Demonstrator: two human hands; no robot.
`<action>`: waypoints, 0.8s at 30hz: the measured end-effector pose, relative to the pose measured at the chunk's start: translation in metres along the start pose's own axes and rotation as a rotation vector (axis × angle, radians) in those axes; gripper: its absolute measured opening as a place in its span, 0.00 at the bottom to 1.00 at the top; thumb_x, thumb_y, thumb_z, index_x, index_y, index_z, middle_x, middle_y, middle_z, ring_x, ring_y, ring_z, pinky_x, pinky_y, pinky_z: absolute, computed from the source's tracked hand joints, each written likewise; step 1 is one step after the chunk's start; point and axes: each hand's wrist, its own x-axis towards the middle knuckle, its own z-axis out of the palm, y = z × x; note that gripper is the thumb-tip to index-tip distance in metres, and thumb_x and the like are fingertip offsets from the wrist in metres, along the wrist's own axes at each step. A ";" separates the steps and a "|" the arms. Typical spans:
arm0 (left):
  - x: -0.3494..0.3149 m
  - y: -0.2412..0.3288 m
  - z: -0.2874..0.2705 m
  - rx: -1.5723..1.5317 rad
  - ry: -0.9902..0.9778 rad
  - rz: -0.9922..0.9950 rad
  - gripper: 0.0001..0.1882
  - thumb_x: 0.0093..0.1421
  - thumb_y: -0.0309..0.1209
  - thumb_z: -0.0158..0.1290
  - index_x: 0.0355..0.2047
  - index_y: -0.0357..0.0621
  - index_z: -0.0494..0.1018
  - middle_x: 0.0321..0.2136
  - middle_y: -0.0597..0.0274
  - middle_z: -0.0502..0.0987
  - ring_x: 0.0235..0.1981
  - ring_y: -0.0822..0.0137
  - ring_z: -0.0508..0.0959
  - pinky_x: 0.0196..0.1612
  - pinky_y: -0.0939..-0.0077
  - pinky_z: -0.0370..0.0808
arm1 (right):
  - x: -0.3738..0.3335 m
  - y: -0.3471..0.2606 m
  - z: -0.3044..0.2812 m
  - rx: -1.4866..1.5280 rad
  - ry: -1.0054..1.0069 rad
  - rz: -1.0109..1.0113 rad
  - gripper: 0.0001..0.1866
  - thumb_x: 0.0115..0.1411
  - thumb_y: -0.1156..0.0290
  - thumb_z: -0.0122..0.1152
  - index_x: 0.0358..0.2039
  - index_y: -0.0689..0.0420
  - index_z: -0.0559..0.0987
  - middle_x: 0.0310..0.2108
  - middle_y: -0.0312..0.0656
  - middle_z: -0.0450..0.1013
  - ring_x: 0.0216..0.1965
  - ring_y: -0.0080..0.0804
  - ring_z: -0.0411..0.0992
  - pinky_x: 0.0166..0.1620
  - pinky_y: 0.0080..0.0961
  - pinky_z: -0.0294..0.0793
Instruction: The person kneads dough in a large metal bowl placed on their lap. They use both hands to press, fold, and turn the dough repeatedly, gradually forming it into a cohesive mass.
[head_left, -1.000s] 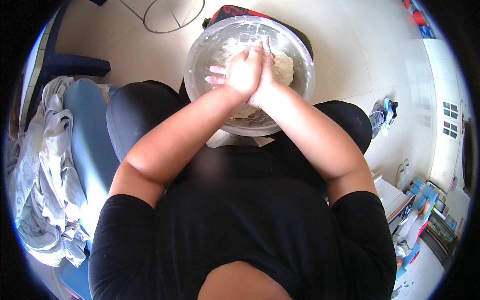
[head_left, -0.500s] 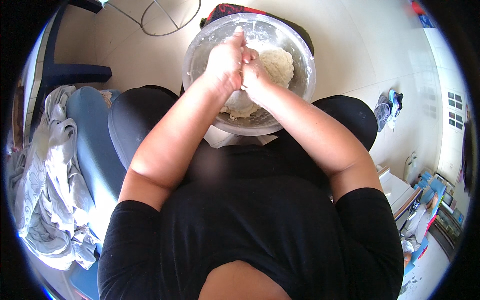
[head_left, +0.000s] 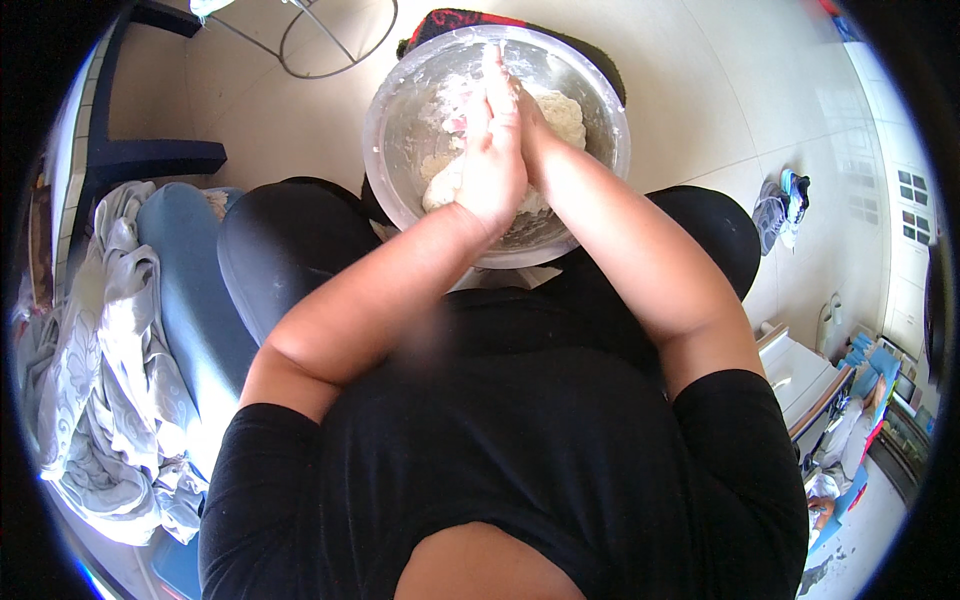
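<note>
A wide metal bowl (head_left: 392, 130) holds pale dough (head_left: 562, 118), with another lump of dough (head_left: 440, 188) at its near left. Above the dough, my left hand (head_left: 492, 160) and my right hand (head_left: 533, 130) are pressed palm to palm. Their fingers are stretched out and point away from me. White floury residue clings to the fingers and to the bowl's inner wall. Whether anything thin lies between the palms is hidden.
The bowl stands between my knees, over a dark mat with red (head_left: 455, 20). At the left are a blue seat (head_left: 185, 270) and a draped grey cloth (head_left: 130, 340). Shoes (head_left: 782, 210) lie on the tiled floor at the right. A wire stand (head_left: 338, 40) is at the far left.
My hands went from being clasped, one wrapped over the other, to lying flat palm to palm. The left hand turned upright and came nearer to me, uncovering dough at the near left.
</note>
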 end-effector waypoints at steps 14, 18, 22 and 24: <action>0.045 -0.010 -0.033 0.247 -0.057 -0.315 0.22 0.60 0.38 0.37 0.42 0.29 0.68 0.35 0.39 0.73 0.38 0.51 0.74 0.42 0.67 0.68 | 0.012 0.027 0.000 -0.839 0.116 -0.348 0.22 0.63 0.58 0.36 0.45 0.64 0.66 0.41 0.55 0.69 0.42 0.42 0.68 0.47 0.30 0.65; 0.037 -0.022 -0.025 0.319 0.105 -0.040 0.23 0.60 0.40 0.36 0.43 0.28 0.64 0.41 0.33 0.69 0.45 0.43 0.70 0.49 0.62 0.65 | -0.004 -0.003 0.011 -1.532 0.024 -0.277 0.23 0.59 0.59 0.41 0.53 0.56 0.62 0.51 0.53 0.62 0.53 0.44 0.60 0.56 0.33 0.59; 0.026 -0.029 -0.019 0.477 -0.043 0.002 0.23 0.59 0.35 0.46 0.46 0.26 0.59 0.43 0.39 0.69 0.45 0.56 0.70 0.50 0.69 0.64 | 0.009 0.020 -0.013 -1.961 0.070 -0.461 0.32 0.57 0.53 0.43 0.60 0.48 0.52 0.63 0.50 0.40 0.63 0.52 0.35 0.61 0.52 0.38; 0.035 -0.032 -0.024 0.459 -0.082 -0.034 0.24 0.59 0.35 0.47 0.46 0.25 0.59 0.40 0.42 0.72 0.42 0.57 0.72 0.47 0.69 0.67 | 0.010 0.030 -0.016 -1.947 0.137 -0.511 0.37 0.54 0.50 0.45 0.61 0.51 0.50 0.63 0.52 0.37 0.63 0.57 0.29 0.59 0.61 0.28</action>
